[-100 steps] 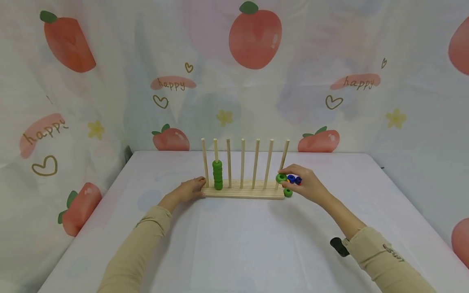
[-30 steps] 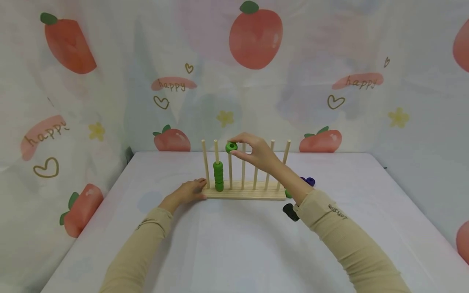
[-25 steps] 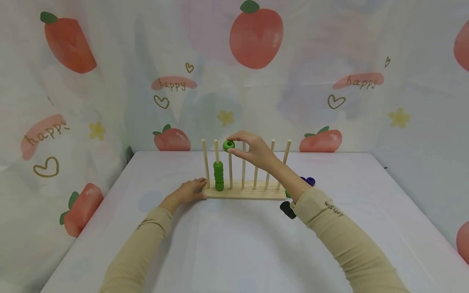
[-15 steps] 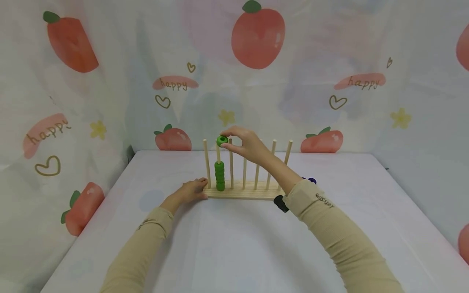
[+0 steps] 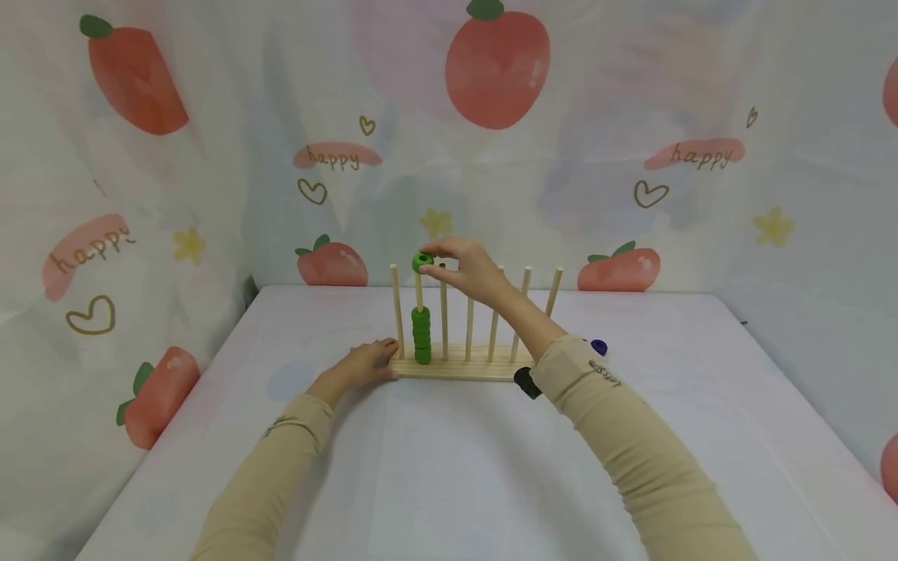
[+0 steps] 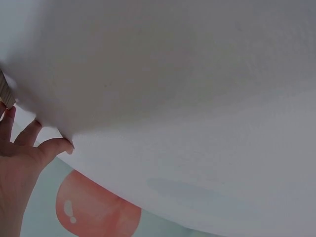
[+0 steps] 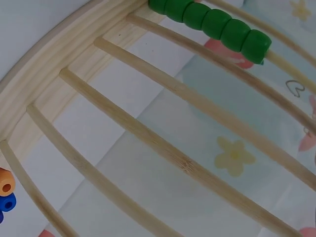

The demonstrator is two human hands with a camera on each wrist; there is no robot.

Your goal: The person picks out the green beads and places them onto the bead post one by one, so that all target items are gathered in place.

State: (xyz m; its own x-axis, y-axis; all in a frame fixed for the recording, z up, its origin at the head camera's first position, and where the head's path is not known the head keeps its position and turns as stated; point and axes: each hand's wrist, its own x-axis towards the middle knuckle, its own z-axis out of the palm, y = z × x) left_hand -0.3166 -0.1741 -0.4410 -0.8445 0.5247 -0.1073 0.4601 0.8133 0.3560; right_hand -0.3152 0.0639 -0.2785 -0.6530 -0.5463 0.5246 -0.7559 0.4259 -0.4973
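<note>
In the head view a wooden peg rack stands mid-table, with a row of upright pegs. On its second peg from the left sits a stack of green beads, also seen as green beads in the right wrist view. My right hand pinches one more green bead between thumb and fingers, right at that peg's top. My left hand holds the left end of the rack's base, thumb toward the front. In the left wrist view, fingers of my left hand meet the wooden base's corner.
To the right of the rack lies a blue bead, partly beside my right sleeve. The right wrist view shows an orange bead and a blue bead near the rack's end. A black piece sits at my right cuff.
My right hand has carried the green bead from the rack's right end leftward and up to the top of the second peg. My left hand has stayed on the base.
</note>
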